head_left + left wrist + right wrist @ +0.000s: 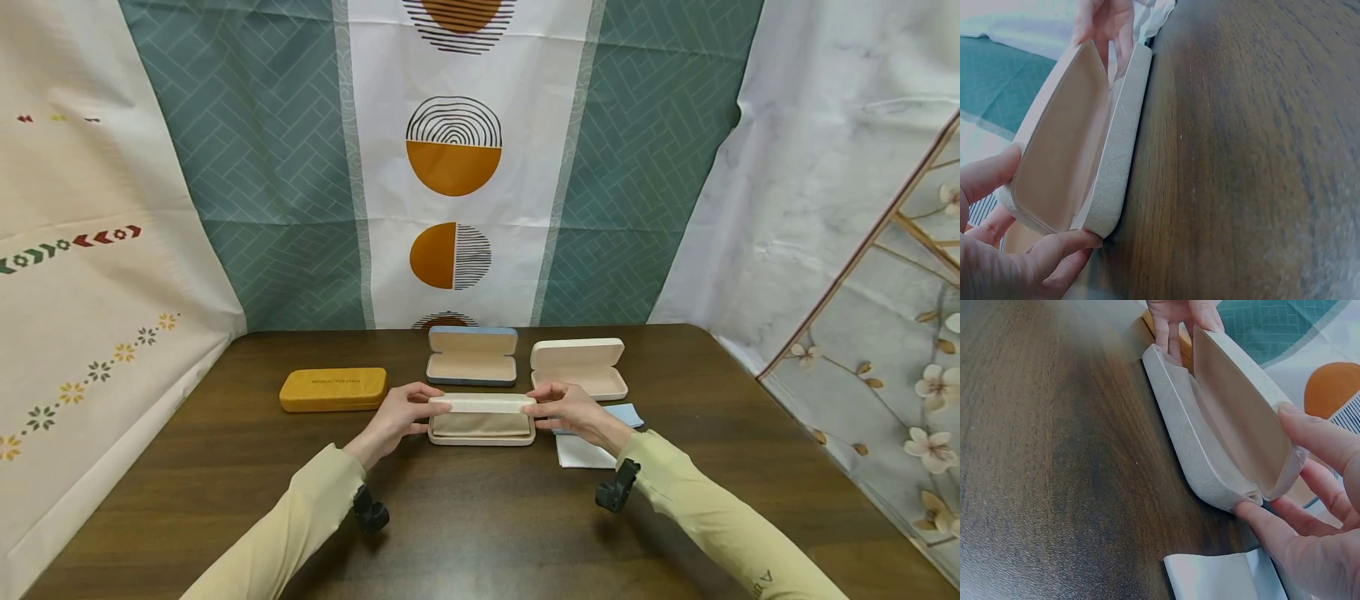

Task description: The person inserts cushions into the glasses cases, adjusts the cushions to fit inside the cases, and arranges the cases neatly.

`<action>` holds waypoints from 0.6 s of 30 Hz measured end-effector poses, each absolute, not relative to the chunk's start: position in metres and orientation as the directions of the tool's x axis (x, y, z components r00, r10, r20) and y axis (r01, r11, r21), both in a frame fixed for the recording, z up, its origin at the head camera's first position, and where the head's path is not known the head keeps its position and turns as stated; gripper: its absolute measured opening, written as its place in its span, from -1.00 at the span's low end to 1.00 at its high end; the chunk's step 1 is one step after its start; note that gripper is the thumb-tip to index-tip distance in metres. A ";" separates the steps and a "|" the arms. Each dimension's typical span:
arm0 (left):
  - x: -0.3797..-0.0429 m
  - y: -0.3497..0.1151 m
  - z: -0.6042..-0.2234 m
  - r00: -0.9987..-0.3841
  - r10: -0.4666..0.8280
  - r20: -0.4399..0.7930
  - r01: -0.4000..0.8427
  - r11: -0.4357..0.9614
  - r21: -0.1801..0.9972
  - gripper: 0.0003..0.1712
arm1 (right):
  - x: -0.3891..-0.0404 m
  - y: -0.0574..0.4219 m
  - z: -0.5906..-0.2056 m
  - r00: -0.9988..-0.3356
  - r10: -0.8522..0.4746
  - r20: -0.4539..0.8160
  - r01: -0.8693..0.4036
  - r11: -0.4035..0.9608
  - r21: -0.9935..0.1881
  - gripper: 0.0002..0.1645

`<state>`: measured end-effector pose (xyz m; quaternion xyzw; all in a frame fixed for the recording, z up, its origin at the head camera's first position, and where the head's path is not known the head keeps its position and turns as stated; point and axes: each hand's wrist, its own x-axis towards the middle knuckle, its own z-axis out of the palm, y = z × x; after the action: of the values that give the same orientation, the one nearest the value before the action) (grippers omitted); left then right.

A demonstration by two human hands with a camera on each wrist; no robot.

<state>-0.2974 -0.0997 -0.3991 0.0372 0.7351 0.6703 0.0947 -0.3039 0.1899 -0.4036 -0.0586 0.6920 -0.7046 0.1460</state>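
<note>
A cream glasses case (482, 442) lies on the table before me, its lid (482, 402) partly raised. Folded beige cloth (480, 425) shows in its base. My left hand (397, 415) grips the left end, thumb on the lid's edge and fingers at the base and hinge side. At the opposite end my right hand (579, 413) holds the case the same way, thumb over the lid. The left wrist view shows the lid's smooth tan lining (1063, 144). In the right wrist view the base wall (1179, 437) sits close over the wood.
To the left stands a closed yellow glasses case (333, 390). Behind are a blue case (472, 368) and a white case (579, 382), both with lids up. A white cloth (583, 452) and a light blue cloth (626, 414) lie by my right hand on the brown table (480, 525).
</note>
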 end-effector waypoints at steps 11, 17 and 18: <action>-0.299 -0.100 -0.403 -0.978 0.186 -0.096 -0.077 0.106 0.991 -0.59 | -0.301 0.190 -0.405 -0.952 -0.284 -0.117 0.120 0.007 -0.993 -0.58; -0.298 -0.100 -0.401 -0.977 0.192 -0.088 -0.069 0.100 0.993 -0.59 | -0.302 0.190 -0.404 -0.949 -0.293 -0.114 0.117 0.008 -0.993 -0.58; -0.298 -0.100 -0.401 -0.977 0.193 -0.088 -0.069 0.100 0.993 -0.59 | -0.302 0.191 -0.404 -0.949 -0.293 -0.115 0.117 0.011 -0.993 -0.58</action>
<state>-0.2977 -0.0999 -0.4005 0.0420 0.7352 0.6695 0.0979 -0.3023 0.1905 -0.4043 -0.0632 0.6957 -0.7004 0.1463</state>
